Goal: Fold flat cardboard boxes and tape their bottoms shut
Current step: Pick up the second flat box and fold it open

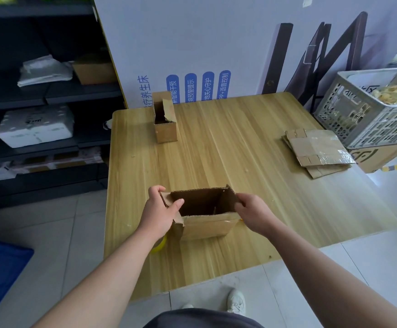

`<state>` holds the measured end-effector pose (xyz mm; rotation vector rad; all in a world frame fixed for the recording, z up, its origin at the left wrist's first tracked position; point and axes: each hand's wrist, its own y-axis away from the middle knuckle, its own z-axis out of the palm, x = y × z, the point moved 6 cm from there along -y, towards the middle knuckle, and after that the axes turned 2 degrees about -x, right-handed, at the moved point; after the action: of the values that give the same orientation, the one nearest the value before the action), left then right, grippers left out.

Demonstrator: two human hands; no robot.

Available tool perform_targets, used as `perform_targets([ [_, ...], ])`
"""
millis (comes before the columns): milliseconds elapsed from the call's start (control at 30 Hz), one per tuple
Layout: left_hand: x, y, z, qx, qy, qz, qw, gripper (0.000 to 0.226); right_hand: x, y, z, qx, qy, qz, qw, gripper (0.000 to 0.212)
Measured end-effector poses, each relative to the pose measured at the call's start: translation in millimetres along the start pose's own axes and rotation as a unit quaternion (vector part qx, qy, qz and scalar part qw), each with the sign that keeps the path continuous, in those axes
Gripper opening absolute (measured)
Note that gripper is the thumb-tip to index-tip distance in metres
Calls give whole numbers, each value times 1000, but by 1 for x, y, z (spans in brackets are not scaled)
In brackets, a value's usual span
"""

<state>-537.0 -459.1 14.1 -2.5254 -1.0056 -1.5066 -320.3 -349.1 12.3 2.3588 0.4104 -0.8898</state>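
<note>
— Where is the box held?
— The open box (204,224) is stood at the near edge of the table (240,162). Its left flap is pinched by the left hand (160,210), thumb inside. Its right flap is gripped by the right hand (254,214), fingertips hidden behind cardboard.
— And the tape?
— A yellowish tape roll (159,244) is mostly covered by the left wrist. The box's bottom cannot be seen.

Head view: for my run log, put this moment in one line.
box: upright, open | left hand: grips left flap | right hand: grips right flap | flat stack: untouched
</note>
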Motion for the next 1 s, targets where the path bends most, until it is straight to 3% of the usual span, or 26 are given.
perform_targets([
  [200,-7,7,10,-52,-31,20,998,89,2,6,8,24,-39,-13,999,14],
  [333,-6,10,13,-95,-77,45,991,101,4,4,7,53,25,-9,998,40],
  [433,-4,9,13,-125,-57,36,990,104,1,3,9,46,2,-8,999,37],
  [500,-2,8,14,-139,-47,38,988,106,1,4,9,42,-10,-13,999,31],
  [600,1,7,12,-100,-65,60,991,102,3,4,9,45,-14,-17,999,29],
  [767,6,10,9,-40,-129,138,981,74,3,0,2,109,16,-8,994,14],
  [867,7,8,10,-56,-166,144,974,57,3,0,4,121,6,-16,993,25],
  [1000,8,3,15,-92,-199,128,967,81,3,0,7,120,23,-32,992,51],
])
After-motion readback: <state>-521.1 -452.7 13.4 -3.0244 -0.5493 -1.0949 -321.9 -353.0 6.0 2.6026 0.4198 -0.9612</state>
